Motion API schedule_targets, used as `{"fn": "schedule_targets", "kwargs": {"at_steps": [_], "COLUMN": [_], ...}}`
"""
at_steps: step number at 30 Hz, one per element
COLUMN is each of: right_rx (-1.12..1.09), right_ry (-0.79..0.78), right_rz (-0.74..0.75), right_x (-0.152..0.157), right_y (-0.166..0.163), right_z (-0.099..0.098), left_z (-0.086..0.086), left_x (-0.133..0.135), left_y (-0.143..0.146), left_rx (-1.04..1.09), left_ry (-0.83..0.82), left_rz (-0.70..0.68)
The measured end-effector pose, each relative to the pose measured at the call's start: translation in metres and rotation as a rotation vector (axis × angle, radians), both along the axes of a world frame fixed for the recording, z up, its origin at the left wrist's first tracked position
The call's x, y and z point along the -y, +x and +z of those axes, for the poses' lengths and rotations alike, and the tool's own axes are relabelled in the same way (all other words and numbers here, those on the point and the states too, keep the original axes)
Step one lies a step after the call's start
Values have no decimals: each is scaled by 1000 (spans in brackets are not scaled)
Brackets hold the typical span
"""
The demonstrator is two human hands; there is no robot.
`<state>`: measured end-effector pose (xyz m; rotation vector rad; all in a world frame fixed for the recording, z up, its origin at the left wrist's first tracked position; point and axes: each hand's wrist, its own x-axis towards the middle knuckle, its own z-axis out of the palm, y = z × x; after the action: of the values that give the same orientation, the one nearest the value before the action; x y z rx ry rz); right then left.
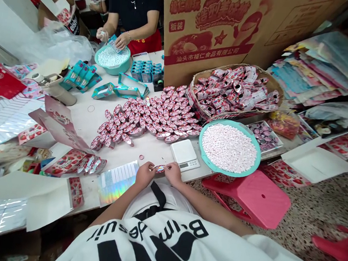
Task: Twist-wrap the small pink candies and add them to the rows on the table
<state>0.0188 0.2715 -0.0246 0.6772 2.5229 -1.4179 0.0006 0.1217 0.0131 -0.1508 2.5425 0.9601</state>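
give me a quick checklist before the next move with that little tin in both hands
1. Tin held by both hands: ok, left hand and right hand pinch its ends.
2. Tin shut or open: cannot tell, too small.
3. Scale within reach: ok, just beyond the right hand.
4. Bowl of white candies stocked: ok.
5. Pile of tins clear of the hands: ok, apart.
6. Scale reading: cannot tell.

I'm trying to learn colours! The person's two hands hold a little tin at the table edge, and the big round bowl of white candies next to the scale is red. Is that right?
Not quite. The bowl of white candies beside the scale is teal, not red, as the head view shows. Left hand and right hand do hold the little tin at the table edge.
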Motion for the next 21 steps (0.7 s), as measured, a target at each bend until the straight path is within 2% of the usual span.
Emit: {"fn": "schedule_targets", "kwargs": {"at_steps": [3, 7, 9, 12, 15, 18, 21], "right_rx": [-9, -33, -55, -54, -26, -63, -67], "right_ry": [4, -2, -3, -17, -77, -60, -51], "right_rz": [20, 66, 103, 111, 135, 263, 317], "right_x": [0, -4, -7, -15, -20, -21, -20], "right_y": [0, -1, -2, -4, -7, -10, -13], "right_z": [3, 6, 7, 6, 3, 0, -2], "left_z": [2, -2, -7, -14, -19, -28, -40], "left_x": [1, 9, 14, 17, 16, 10, 3], "left_y": [-4, -13, -17, -17, -8, 0, -2], "left_rx": [34, -18, 65, 164, 82, -35, 7], "left_ry": [-29, -202, -210, -46, 91, 207, 293], "left_rz": [-14, -48, -42, -59, -93, -113, -60]}}
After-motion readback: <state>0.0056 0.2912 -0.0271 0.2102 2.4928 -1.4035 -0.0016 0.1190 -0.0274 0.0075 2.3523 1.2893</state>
